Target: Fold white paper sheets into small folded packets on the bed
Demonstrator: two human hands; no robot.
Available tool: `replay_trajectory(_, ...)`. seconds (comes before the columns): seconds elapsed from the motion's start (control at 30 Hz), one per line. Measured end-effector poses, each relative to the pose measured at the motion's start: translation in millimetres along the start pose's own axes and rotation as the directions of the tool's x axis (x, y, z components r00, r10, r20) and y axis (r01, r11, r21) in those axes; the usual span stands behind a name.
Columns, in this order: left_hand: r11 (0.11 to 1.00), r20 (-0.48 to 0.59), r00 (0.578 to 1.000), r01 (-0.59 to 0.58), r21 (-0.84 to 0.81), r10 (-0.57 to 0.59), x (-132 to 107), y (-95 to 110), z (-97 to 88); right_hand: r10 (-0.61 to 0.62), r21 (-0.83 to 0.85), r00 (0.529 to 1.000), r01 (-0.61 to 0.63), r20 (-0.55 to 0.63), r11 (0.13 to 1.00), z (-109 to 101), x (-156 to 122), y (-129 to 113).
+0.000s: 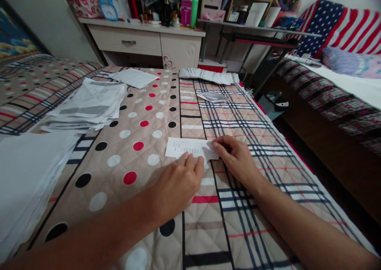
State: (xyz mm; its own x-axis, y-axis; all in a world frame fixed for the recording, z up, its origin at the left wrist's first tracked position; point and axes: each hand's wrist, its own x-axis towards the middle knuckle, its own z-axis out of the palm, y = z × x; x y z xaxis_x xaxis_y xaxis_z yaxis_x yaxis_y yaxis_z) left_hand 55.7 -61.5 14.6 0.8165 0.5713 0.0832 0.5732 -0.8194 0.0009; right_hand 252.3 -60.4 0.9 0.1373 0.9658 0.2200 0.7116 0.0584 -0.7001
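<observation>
A small white strip of paper [195, 145] with faint printed lines lies across the middle of the patterned bedspread, and it looks folded. My left hand [178, 179] is at its near edge, fingers together and curled, their tips pressed on the paper. A small white corner of paper shows beside the left index finger; the thumb is hidden. At the strip's right end, my right hand [236, 157] pinches the paper between thumb and fingers.
Stacked printed sheets [89, 99] and a larger white paper pile [26, 175] lie on the left. Further off are a loose sheet [135, 77], a folded white bundle [208, 76] and a small paper piece [212, 96]. A dresser [127, 40] stands behind the bed.
</observation>
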Motion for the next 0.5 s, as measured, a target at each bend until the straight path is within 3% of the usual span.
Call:
replay_trajectory(0.13,0.999,0.002,1.000,0.002,0.050,-0.002,-1,3,4.8,-0.085,-0.210,0.996,0.090,0.032,0.974,3,3,-1)
replay_trajectory(0.3,0.997,0.023,0.997,0.074,0.001,-0.074,5,7,-4.0,-0.113,-0.203,0.991,0.125,0.067,0.971,5,5,6)
replay_trajectory(0.4,0.995,0.089,0.991,0.102,0.004,-0.102,9,7,-10.0,-0.059,-0.037,0.998,0.059,0.008,0.998,7,4,8)
replay_trajectory(0.5,0.991,0.033,0.995,0.099,-0.087,-0.096,9,-4,-8.8,0.066,0.280,0.987,-0.022,-0.148,0.960,6,4,8)
